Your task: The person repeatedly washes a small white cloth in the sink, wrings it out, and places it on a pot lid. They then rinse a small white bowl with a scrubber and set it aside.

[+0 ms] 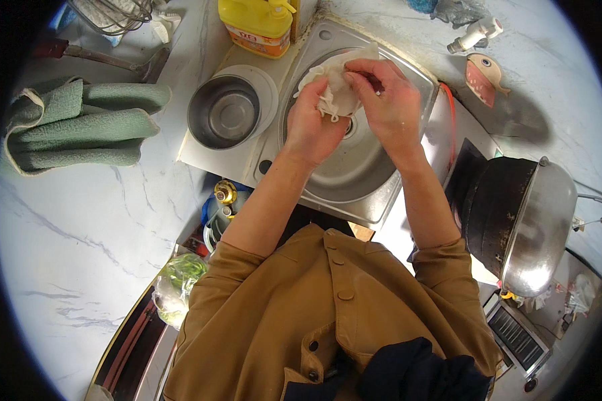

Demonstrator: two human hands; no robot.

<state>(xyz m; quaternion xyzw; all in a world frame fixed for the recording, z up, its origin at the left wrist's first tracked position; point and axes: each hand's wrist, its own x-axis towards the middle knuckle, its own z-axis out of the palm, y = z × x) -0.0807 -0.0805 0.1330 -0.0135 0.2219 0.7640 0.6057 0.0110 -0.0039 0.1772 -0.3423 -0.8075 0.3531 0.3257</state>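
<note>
Both my hands hold a crumpled, off-white piece that looks like thin wet cloth (348, 87), with ragged, stringy lower edges. My left hand (308, 118) supports it from the left, thumb pressed on top. On the other side, my right hand (389, 103) pinches it between thumb and curled fingers. The bundle hangs over a round stainless steel sink basin (351, 173), whose drain is partly hidden beneath it. Left of the basin sits a grey metal pot (224, 113), with nothing visible inside, partly over a round white rim (268, 95).
A yellow pump jug (256, 25) stands behind the pot. A folded green towel (90, 123) and a red-handled metal tool (100, 57) lie left. On the right are a blackened wok with a domed lid (521, 225), a fish-shaped ornament (483, 77) and a white pipe fitting (476, 35).
</note>
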